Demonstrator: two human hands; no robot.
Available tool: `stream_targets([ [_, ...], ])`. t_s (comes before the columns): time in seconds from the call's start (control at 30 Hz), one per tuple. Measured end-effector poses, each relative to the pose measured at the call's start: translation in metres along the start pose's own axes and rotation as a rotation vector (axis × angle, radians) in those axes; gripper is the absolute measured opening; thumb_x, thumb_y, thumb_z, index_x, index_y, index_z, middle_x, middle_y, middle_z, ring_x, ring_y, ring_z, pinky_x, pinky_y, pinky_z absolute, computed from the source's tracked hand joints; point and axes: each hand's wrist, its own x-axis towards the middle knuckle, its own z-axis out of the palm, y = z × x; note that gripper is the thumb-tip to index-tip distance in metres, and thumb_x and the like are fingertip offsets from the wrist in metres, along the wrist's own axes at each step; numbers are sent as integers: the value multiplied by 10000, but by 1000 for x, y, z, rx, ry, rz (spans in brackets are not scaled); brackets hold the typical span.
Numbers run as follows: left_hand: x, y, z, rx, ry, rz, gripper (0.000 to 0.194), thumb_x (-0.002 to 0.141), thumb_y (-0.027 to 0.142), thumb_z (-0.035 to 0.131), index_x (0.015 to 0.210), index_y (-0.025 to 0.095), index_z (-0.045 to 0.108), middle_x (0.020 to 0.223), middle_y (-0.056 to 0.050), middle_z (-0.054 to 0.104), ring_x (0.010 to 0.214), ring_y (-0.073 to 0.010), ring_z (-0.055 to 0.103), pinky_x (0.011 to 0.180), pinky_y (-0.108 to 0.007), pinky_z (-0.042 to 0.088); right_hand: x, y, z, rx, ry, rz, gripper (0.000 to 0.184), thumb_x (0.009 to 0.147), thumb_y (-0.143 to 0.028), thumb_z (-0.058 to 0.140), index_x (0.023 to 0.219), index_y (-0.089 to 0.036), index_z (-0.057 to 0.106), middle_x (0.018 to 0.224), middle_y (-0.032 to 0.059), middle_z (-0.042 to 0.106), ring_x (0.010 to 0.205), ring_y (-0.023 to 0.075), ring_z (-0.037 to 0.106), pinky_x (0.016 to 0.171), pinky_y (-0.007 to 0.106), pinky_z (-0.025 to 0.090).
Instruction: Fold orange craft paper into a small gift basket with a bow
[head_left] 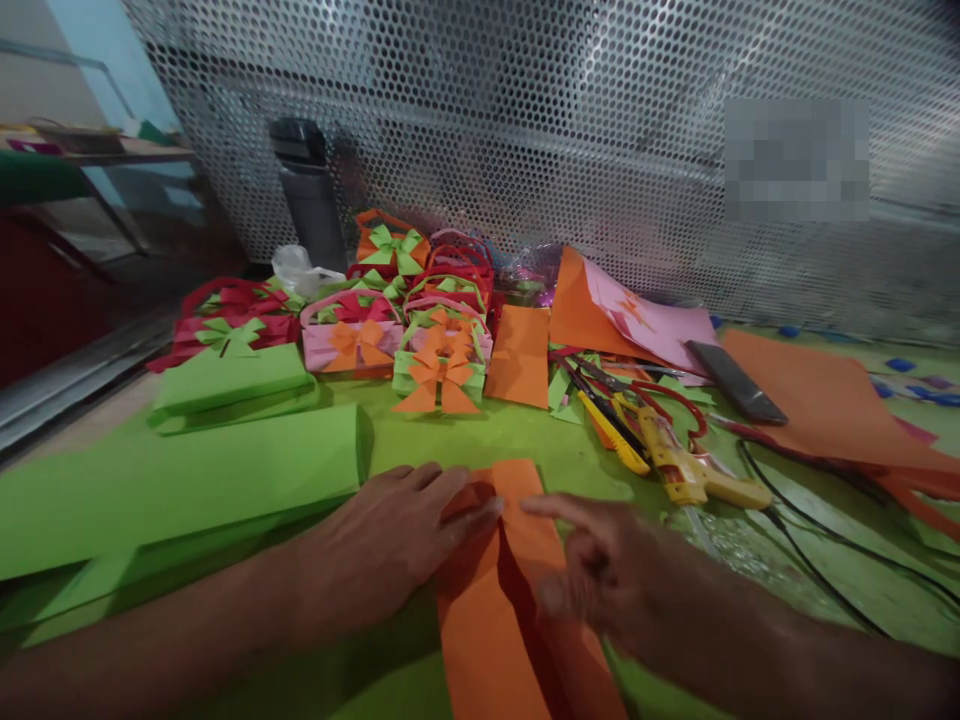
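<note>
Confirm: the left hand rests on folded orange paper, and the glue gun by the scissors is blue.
Not blue: the head view shows a yellow glue gun. It does lie by the scissors, and the left hand does rest on folded orange paper.

glue gun (686, 465) + cable (817, 550) block r side; gap before mini bags (442, 375) open.

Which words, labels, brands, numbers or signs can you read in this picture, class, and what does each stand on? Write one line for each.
No text can be read.
Perforated metal panel: a patch at its upper right is blurred into grey squares, unreadable.
Tall dark bottle, yellow glue gun and flat dark rectangular object: no legible marking.
Folded orange paper in front: no writing visible.
</note>
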Motion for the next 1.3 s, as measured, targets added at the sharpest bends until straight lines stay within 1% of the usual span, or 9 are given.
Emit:
stream_targets([
  [0.13, 2, 0, -3, 24, -6, 3, 581, 812, 163, 498, 1335, 269, 269, 1041, -88, 498, 786, -220, 509, 611, -339, 427, 37, 3, -26, -64, 165, -82, 318, 811, -287, 476, 1059, -120, 584, 499, -54, 460, 453, 83, 440, 443, 199, 310],
  [0.23, 3, -1, -6, 29, 7, 9, 567, 816, 146, 480, 1331, 266, 274, 1052, -90, 494, 803, -220, 510, 608, -334, 423, 67, 7, -35, 21, 50, -47, 242, 773, -218, 491, 952, -87, 588, 468, -63, 444, 406, 74, 428, 420, 195, 306],
  [0.4, 4, -2, -8, 24, -5, 13, 545, 812, 154, 476, 1313, 266, 293, 1025, -78, 496, 771, -211, 507, 583, -327, 412, 93, 10, -36, 94, -120, -40, 148, 731, -282, 531, 748, -139, 564, 502, -60, 470, 364, 52, 407, 375, 184, 323],
  [0.53, 6, -1, -12, 5, -21, 10, 583, 786, 132, 497, 1314, 262, 288, 1012, -68, 490, 783, -210, 504, 589, -325, 407, 99, 9, -38, 83, -216, -17, 163, 696, -290, 542, 612, -154, 515, 459, -63, 450, 345, 45, 384, 349, 174, 307],
  [0.7, 6, 0, -18, -32, -54, 2, 612, 753, 126, 527, 1310, 251, 306, 1012, -64, 493, 787, -207, 499, 591, -323, 397, 103, 7, -41, 0, -269, -28, 173, 679, -291, 558, 574, -162, 508, 432, -73, 431, 351, 46, 378, 342, 166, 302],
  [0.93, 8, -1, -18, -19, -71, 7, 602, 747, 155, 552, 1297, 262, 331, 990, -60, 508, 772, -207, 499, 566, -313, 378, 105, 5, -40, -117, -267, -47, 176, 673, -299, 554, 565, -163, 526, 401, -75, 405, 350, 55, 365, 342, 174, 251],
  [1.07, 8, -1, -17, -2, -30, 14, 595, 784, 131, 504, 1328, 223, 281, 992, -75, 511, 760, -198, 495, 568, -316, 381, 103, 4, -39, -182, -217, -90, 185, 667, -311, 555, 566, -156, 543, 448, -64, 422, 403, 56, 369, 378, 184, 241],
  [1.2, 7, 0, -15, 0, -30, 1, 525, 806, 129, 476, 1299, 219, 319, 977, -68, 505, 768, -199, 491, 570, -320, 388, 101, 3, -38, -237, -179, -140, 183, 660, -298, 554, 557, -146, 551, 467, -65, 409, 443, 54, 338, 414, 196, 225],
  [1.3, 7, 0, -14, 12, -35, 11, 565, 775, 129, 503, 1299, 219, 315, 974, -67, 500, 761, -200, 486, 563, -317, 389, 100, 1, -37, -268, -164, -164, 172, 655, -283, 551, 556, -142, 555, 461, -67, 389, 455, 57, 330, 432, 204, 221],
])
